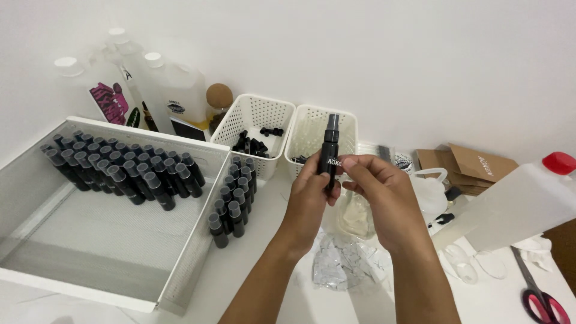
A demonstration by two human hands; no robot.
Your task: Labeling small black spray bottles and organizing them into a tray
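White mesh tray (198, 264) at far left, rows of capped black bottles (123, 168) packed at its back; more black bottles (234, 201) stand on the table just outside its right wall. Behind, two white baskets (255, 117). Centre: left hand (309, 201) closed around the lower body of a black spray bottle (330, 153), held upright above the table, in front of the right basket. Right hand (381, 192) meets it, fingertips (349, 163) pinched on the bottle's middle. Far right: clear jug with red cap (516, 204), red-handled scissors (543, 300).
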